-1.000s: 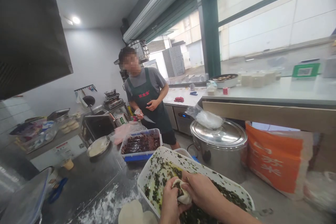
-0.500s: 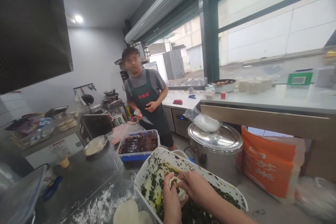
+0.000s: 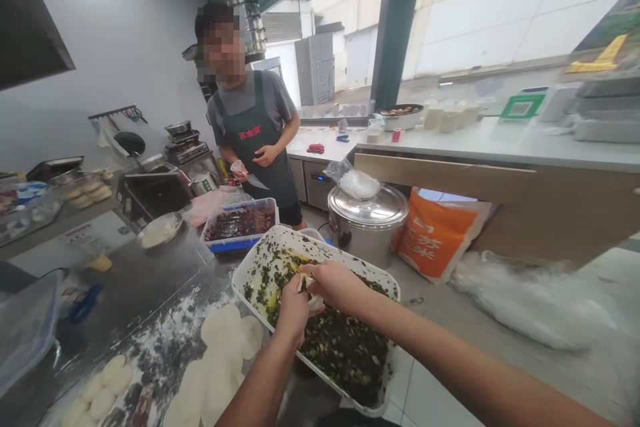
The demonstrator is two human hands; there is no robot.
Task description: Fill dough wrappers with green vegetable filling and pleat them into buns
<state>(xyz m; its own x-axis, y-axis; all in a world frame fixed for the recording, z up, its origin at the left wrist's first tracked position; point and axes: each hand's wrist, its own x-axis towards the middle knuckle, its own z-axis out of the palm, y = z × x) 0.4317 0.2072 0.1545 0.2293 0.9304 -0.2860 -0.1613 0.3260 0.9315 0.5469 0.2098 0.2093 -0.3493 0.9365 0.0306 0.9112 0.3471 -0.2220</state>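
Over a white tub (image 3: 250, 265) of chopped green filling (image 3: 345, 353), both my hands are closed on a stuffed dough bun (image 3: 315, 303). My left hand (image 3: 293, 307) cups it from the left. The fingers of my right hand (image 3: 333, 283) pinch at its upper edge, where a little dark filling shows. Its underside is partly hidden by my hands. Left of the tub, flat rounds of dough (image 3: 220, 353) overlap on the floured steel table (image 3: 175, 290). Small dough pieces (image 3: 103, 390) lie further left, near a rolling pin (image 3: 144, 405).
A tub of dark red filling (image 3: 240, 221) stands behind mine, beside a bowl of white flour (image 3: 160, 230). A person in a green apron (image 3: 255, 127) stands beyond, holding a cup. A lidded steel pot (image 3: 367, 213) and an orange sack (image 3: 435, 233) are to the right.
My view has tilted down and turned right, bringing more of the dough rounds, small dough pieces and forearms into sight. My hands remain closed on the bun over the tub.
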